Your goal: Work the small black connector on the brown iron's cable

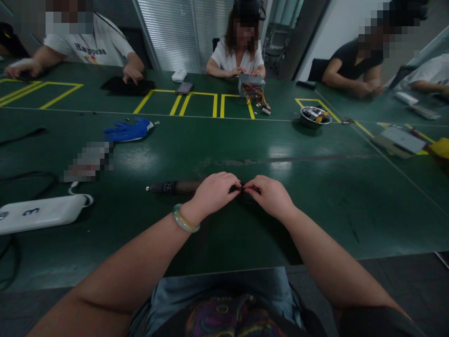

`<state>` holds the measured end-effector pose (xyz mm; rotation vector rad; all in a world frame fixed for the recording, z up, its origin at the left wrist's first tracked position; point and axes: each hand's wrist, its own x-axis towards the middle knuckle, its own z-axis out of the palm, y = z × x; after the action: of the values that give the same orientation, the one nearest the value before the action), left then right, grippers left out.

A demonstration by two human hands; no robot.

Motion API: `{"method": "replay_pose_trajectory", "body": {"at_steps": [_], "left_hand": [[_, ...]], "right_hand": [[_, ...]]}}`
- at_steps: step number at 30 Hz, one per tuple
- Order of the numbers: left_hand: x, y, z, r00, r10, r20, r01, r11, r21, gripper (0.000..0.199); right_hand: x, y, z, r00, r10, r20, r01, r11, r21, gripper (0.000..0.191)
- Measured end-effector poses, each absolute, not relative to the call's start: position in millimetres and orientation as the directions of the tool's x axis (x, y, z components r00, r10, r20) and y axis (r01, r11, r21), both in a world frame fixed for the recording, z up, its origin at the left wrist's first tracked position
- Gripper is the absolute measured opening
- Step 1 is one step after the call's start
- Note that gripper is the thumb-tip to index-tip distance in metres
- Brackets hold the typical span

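Above the near part of the green table, my left hand (218,189) and my right hand (268,194) meet with their fingertips almost touching. Both are closed in a pinch on a small dark piece (241,188) between them, too small and blurred to name. Left of my left hand lies an electric screwdriver (175,187) with a dark body and a shiny tip pointing left. Its right end is hidden behind my left hand, so I cannot tell whether the dark piece is joined to it. A bracelet (185,219) circles my left wrist.
On the left lie a white power bank (42,214) with a cable, a blurred-out device (89,161) and a blue glove (129,130). Across the table (315,201), people work near a metal box with wires (251,86) and a steel bowl of parts (315,117).
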<state>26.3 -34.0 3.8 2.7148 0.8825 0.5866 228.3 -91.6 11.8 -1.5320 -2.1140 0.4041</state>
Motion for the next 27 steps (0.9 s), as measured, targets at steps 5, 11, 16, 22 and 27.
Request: {"method": "replay_pose_trajectory", "body": {"at_steps": [5,11,16,22,27], "left_hand": [[27,-33,2,0.743,0.592,0.313,0.502,-0.801,0.325,0.013],[29,-36,3,0.727,0.603,0.329,0.523,-0.797,0.304,0.011],[32,-39,2,0.713,0.618,0.33,0.552,-0.786,0.279,0.008],[34,-39,1,0.703,0.632,0.328,0.575,-0.775,0.261,0.006],[35,-39,3,0.705,0.629,0.328,0.582,-0.777,0.24,0.005]], "right_hand": [[223,-92,5,-0.124,0.974,0.19,0.792,0.212,-0.572,0.005],[218,-94,1,-0.006,0.998,0.062,0.729,0.047,-0.683,0.009],[218,-90,-5,0.031,0.998,-0.053,0.589,-0.061,-0.806,0.017],[217,-84,-11,0.039,0.982,-0.187,0.435,-0.185,-0.881,0.029],[213,-84,-10,0.086,0.977,-0.197,0.384,-0.215,-0.898,0.035]]}}
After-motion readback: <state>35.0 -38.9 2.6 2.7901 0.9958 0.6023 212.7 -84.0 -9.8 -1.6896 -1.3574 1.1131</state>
